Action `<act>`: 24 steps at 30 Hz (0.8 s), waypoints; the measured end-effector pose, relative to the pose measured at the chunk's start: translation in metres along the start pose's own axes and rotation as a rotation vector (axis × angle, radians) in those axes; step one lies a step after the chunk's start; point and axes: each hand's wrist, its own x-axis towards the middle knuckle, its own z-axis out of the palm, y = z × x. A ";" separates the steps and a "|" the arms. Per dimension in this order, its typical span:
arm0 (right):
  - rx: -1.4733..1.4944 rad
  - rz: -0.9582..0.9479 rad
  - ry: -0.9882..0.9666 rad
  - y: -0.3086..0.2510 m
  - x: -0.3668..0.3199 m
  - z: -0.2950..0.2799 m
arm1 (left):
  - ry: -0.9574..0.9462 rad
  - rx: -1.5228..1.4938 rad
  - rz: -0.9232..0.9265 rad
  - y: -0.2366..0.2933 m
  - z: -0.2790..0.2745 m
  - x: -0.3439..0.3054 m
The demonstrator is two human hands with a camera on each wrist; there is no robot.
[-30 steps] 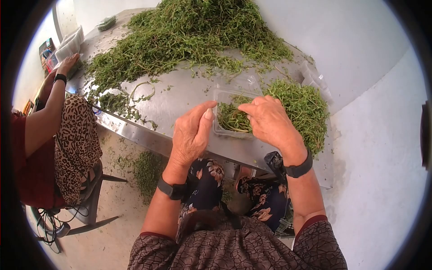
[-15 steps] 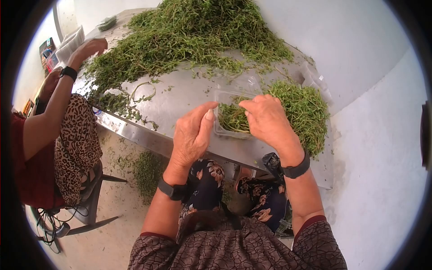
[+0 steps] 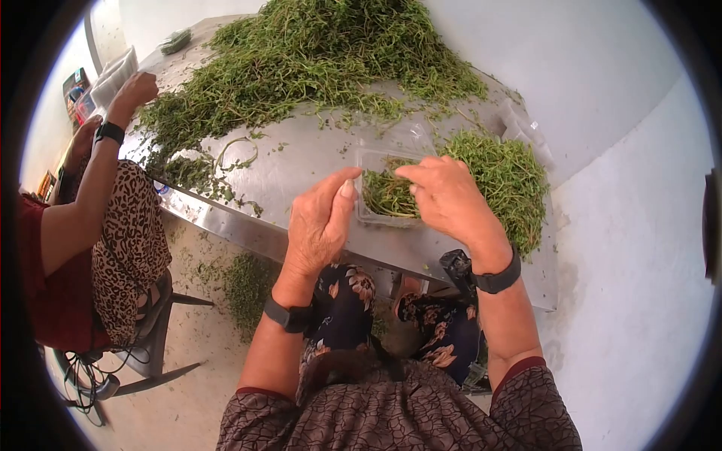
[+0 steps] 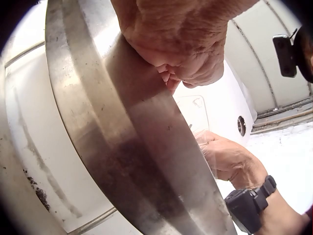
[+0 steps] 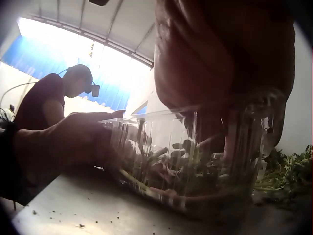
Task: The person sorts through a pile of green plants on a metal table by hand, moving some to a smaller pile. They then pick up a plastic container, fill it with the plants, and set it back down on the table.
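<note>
A clear plastic box (image 3: pixel 389 222) with a hinged lid sits near the table's front edge, partly filled with cut green stems and leaves (image 3: pixel 385 192). My left hand (image 3: pixel 320 222) is at the box's left wall, index finger and thumb extended; the right wrist view shows this left hand (image 5: pixel 80 137) from the side against the wall. Over the box's right side is my right hand (image 3: pixel 455 203), index finger and thumb above the greens. Its other fingers point down and are mostly hidden. In the left wrist view the metal table edge blocks most of the box.
A large heap of greens (image 3: pixel 323 60) covers the back of the metal table (image 3: pixel 293 165). A smaller pile (image 3: pixel 508 184) lies right of the box, near stacked clear boxes (image 3: pixel 525 135). At left, another person (image 3: pixel 75 240) sits by the table. A wall (image 3: pixel 624 188) borders the right side.
My right hand shifts only slightly over the box, and my left hand stays at its wall. The other person's hand moved out over the table, then drew back a little.
</note>
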 end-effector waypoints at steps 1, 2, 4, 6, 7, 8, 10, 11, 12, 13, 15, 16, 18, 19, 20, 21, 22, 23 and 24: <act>0.079 0.017 0.012 0.001 -0.001 -0.003 | -0.002 0.000 0.000 -0.001 0.000 0.000; 0.079 0.020 0.012 0.003 -0.001 -0.006 | 0.005 -0.010 -0.002 -0.002 0.001 0.000; 0.137 0.007 0.133 0.006 -0.004 -0.013 | 0.005 -0.023 -0.007 -0.001 0.002 -0.001; 0.176 0.057 0.139 0.003 -0.007 -0.024 | -0.003 -0.045 -0.060 0.002 0.000 -0.001; 0.216 0.099 0.145 0.002 -0.008 -0.028 | -0.005 -0.047 -0.059 0.001 0.000 -0.001; 0.215 0.100 0.146 0.003 -0.009 -0.028 | -0.002 -0.044 -0.050 0.001 0.000 0.000; 0.177 0.172 0.017 0.004 -0.013 -0.030 | 0.000 -0.042 -0.038 0.000 0.000 0.000; 0.176 0.175 0.019 0.007 -0.014 -0.027 | 0.002 -0.036 -0.041 0.000 0.000 0.000; 0.142 0.080 -0.005 0.011 -0.014 -0.020 | 0.003 -0.030 -0.042 0.000 0.000 0.000; 0.107 -0.014 -0.029 0.014 -0.015 -0.017 | -0.001 -0.031 -0.038 0.000 0.000 0.000; 0.067 -0.041 0.001 0.013 -0.018 -0.016 | -0.006 -0.038 -0.052 0.001 0.000 0.000; 0.029 -0.070 0.027 0.011 -0.019 -0.016 | -0.009 -0.037 -0.049 0.002 -0.001 0.000; 0.075 -0.051 0.039 0.012 -0.019 -0.020 | -0.011 -0.035 -0.061 0.003 -0.001 0.000; 0.120 -0.034 0.047 0.012 -0.019 -0.024 | -0.017 -0.037 -0.056 0.003 -0.001 0.000; 0.116 -0.026 0.054 0.009 -0.021 -0.029 | -0.013 -0.031 -0.061 0.003 -0.002 0.000; 0.172 0.028 0.116 0.005 -0.024 -0.035 | -0.011 -0.027 -0.064 0.003 -0.002 0.000; 0.226 0.088 0.181 0.004 -0.029 -0.040 | -0.028 -0.035 -0.055 0.001 -0.001 0.000; 0.216 0.108 0.190 0.006 -0.034 -0.043 | -0.017 -0.030 -0.046 -0.001 -0.001 -0.001; 0.235 0.133 0.215 0.009 -0.040 -0.046 | -0.007 -0.027 -0.038 -0.003 0.000 -0.001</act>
